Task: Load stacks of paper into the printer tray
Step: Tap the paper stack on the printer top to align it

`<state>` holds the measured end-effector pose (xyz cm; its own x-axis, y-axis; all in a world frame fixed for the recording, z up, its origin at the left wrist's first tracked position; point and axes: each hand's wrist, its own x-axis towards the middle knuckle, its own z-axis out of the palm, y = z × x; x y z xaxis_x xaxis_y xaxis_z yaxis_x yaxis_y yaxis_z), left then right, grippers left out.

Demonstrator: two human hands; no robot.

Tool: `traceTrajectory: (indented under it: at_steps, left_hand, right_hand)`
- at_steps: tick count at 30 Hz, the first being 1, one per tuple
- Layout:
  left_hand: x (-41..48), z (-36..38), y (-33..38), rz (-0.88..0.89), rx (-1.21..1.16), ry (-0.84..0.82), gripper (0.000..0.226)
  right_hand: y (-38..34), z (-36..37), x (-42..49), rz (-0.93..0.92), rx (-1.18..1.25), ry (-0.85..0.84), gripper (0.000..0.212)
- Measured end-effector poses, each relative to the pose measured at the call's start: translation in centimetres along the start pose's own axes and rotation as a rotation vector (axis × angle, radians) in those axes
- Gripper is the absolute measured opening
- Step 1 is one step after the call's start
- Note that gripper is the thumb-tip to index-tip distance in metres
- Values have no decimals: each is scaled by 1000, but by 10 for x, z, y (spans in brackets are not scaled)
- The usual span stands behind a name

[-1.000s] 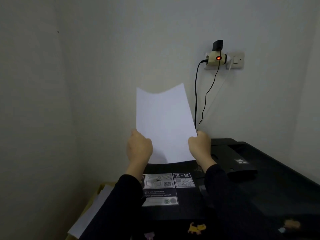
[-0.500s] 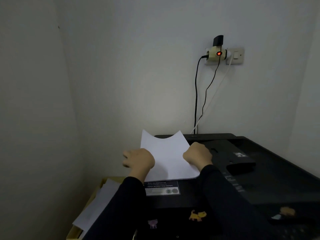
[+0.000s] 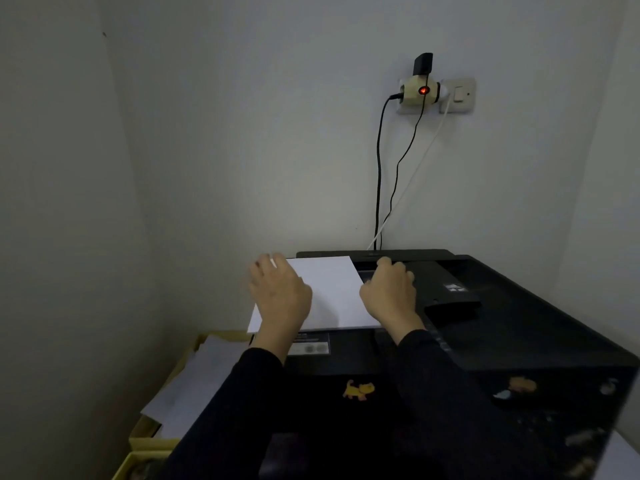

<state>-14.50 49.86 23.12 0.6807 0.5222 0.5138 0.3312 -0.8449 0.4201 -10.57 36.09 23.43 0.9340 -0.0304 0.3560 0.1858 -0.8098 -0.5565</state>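
Left hand (image 3: pixel 280 296): spread flat, pressing on left edge of paper stack (image 3: pixel 329 292). Right hand (image 3: pixel 389 292): loosely curled against stack's right edge. Stack: flat on black printer (image 3: pixel 519 341) top, rear-left corner. Beside printer's left edge: yellow box (image 3: pixel 152 434) of loose sheets.

Single head cam, wide-angle, no 2nd view so no overlap. Looks fwd and down into a room corner from above the black plastic printer (image 3: pixel 519 341), close enough that both dark sleeves enter from the bottom edge. Faces the pale back wall w/ white wall socket (image 3: pixel 453 95) upper right of centre; left wall fills the left third.
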Motion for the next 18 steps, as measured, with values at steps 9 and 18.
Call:
traceTrajectory:
  at_steps: [9, 18]
  left_hand:
    - [-113, 9, 49, 213, -473, 242, 42]
    - [-250, 70, 33, 182, -512, 159, 30]
  right_hand:
    - [79, -29, -65, -198, 358, 427, 31]
    - [184, 11, -159, -3, 505, 487, 28]
